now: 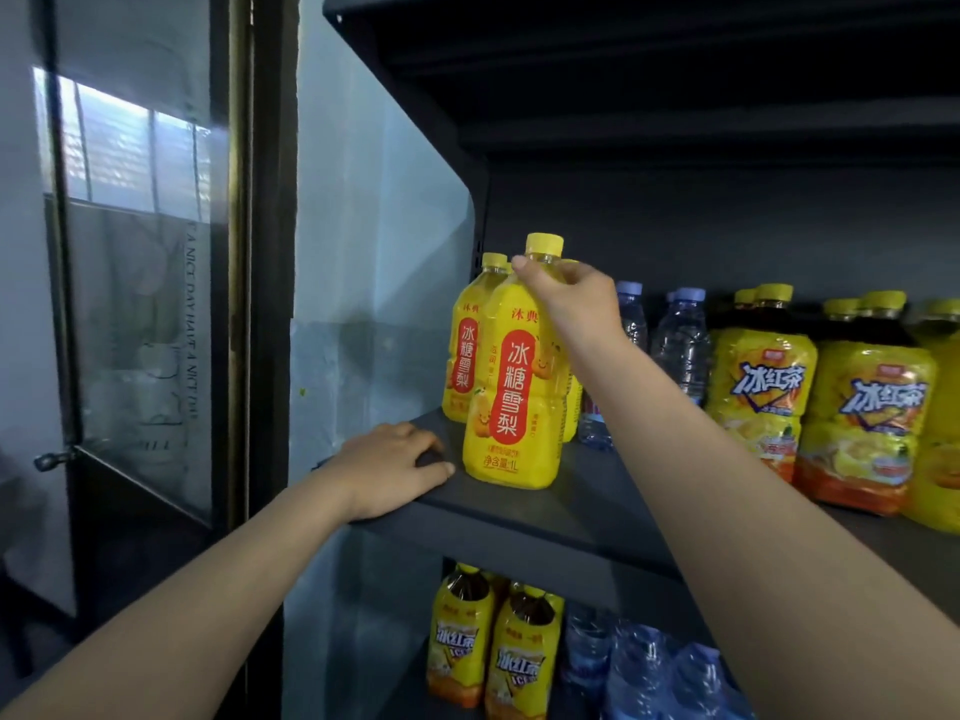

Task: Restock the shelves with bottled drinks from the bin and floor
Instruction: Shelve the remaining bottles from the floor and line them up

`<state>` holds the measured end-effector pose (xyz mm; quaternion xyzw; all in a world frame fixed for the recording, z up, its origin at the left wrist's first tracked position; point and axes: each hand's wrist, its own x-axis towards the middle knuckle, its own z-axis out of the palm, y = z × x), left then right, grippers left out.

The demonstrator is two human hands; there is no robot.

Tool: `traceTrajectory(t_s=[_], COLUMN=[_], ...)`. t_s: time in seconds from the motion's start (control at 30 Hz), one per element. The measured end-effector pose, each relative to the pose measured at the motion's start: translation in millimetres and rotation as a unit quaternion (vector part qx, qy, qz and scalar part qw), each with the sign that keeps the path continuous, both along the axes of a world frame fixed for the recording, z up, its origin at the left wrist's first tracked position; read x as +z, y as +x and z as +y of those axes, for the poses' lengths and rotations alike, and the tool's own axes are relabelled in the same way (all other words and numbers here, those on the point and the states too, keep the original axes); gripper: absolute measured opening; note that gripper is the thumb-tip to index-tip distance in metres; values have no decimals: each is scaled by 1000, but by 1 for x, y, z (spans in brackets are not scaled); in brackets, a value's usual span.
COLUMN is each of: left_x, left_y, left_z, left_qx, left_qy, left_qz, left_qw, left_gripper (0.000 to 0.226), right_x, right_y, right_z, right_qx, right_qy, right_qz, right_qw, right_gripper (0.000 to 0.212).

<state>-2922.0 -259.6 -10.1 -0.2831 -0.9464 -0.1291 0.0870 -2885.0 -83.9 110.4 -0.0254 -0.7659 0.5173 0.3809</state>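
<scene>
A tall yellow pear-drink bottle with a red label and yellow cap stands upright near the front left corner of the dark shelf. My right hand grips it around the neck, just below the cap. A second yellow pear-drink bottle stands right behind it to the left. My left hand rests on the shelf's front left corner, fingers curled over the edge, holding nothing. The bin and floor are out of view.
Clear water bottles and yellow iced-tea bottles fill the shelf to the right. The lower shelf holds iced-tea bottles and water bottles. A translucent side panel bounds the shelf at left, beside a glass cabinet door.
</scene>
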Motion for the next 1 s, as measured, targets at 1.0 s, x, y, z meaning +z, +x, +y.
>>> traceTrajectory(t_s=[1.0], left_x=[-2], left_y=[-8], left_z=[-11], left_qx=[-18], left_qy=[44], left_qz=[14], left_qw=[999], left_gripper=[46], right_x=[-37], right_y=[-65], right_z=[-38], right_qx=[-93], right_qy=[118], right_qz=[-28], right_qw=[988], right_gripper=[96])
